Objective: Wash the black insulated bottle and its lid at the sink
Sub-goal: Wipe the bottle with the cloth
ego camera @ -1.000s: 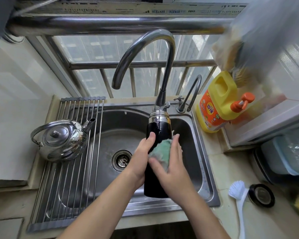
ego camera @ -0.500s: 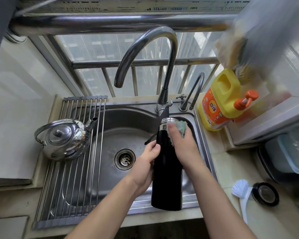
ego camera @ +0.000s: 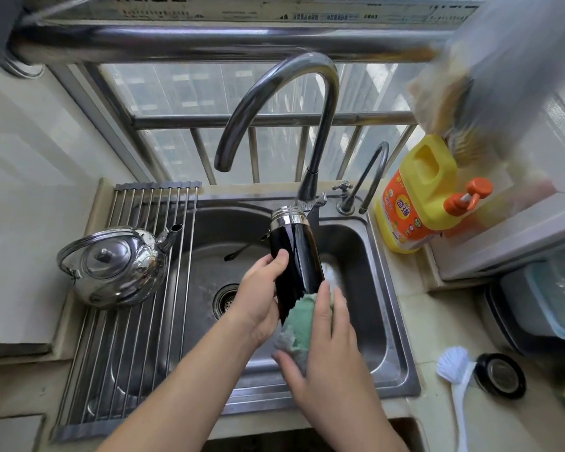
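Left hand (ego camera: 261,288) grips the stiff, probably slick black bottle (ego camera: 294,256) mid-body; right hand (ego camera: 327,337) clutches a cloth (ego camera: 299,318) round its base.

The bottle (ego camera: 296,256) has its base hidden behind the cloth (ego camera: 299,321) and right hand (ego camera: 330,353); the bag (ego camera: 503,60) is blurred.

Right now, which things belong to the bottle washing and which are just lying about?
Job in hand: black bottle, gripped by left hand; green cloth, held against it by right hand; black lid, waiting on the counter; sink.
Lying about: kettle on the drying rack; white brush; yellow detergent jug.
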